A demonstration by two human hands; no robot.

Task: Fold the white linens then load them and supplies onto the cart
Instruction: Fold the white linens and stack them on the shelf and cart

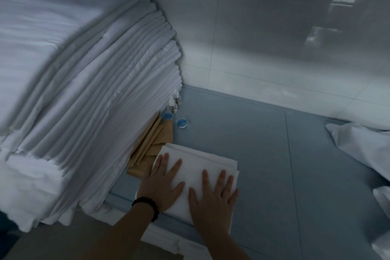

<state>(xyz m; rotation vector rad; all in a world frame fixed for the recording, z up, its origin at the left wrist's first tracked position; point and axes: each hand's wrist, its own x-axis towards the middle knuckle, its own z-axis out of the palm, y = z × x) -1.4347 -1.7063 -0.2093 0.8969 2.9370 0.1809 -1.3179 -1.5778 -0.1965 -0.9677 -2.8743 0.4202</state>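
Fingers (166,160) of both hands splayed flat, gripping nothing — left hand (162,188) and right hand (213,198) press one folded linen (202,164) on the blue surface (263,154). Soft, light, floppy; likely best lifted from underneath by both ends. One tall linen stack (84,91) beside it, two small bottles (174,103), two blue discs (182,123).

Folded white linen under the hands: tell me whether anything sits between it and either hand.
Nothing visible does. The left hand and right hand both lie flat, directly on the folded white linen on the blue-grey table.
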